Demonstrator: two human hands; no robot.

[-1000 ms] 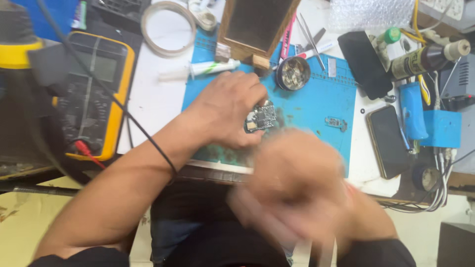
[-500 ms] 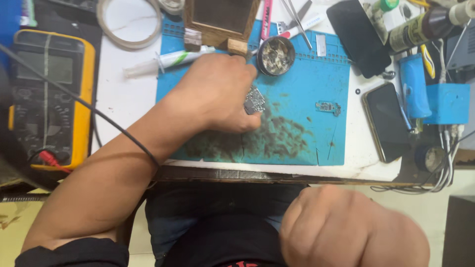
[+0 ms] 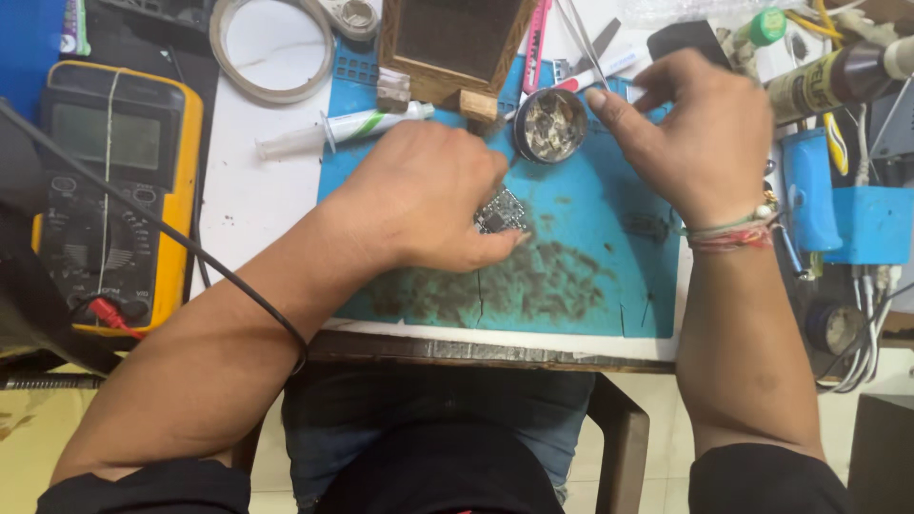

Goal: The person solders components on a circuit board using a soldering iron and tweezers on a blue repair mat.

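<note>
Two bare hands were over a blue work mat (image 3: 581, 286). The left hand (image 3: 424, 195) lay knuckles up, its fingers closed down on a small circuit board (image 3: 502, 211), which sat flat on the mat and showed only at the fingertips; most of it was hidden beneath the hand. The right hand (image 3: 700, 133) hovered beyond and to the right of that grip, fingers curled together near a round metal tin (image 3: 549, 125); whether it pinched anything could not be told, as the back of the hand covered the fingertips.

Beyond the left knuckles lay a syringe (image 3: 333, 130), and further off a wooden-framed block (image 3: 455, 43) and a tape roll (image 3: 269, 48). Well to the left of the grip stood a yellow multimeter (image 3: 109, 190), its black lead (image 3: 190, 247) crossing the left forearm. Dark smears marked the mat nearer the person than the board. To the right of the right hand, a blue holder (image 3: 871, 224) and tangled cables were cut off by the frame edge and hard to make out.
</note>
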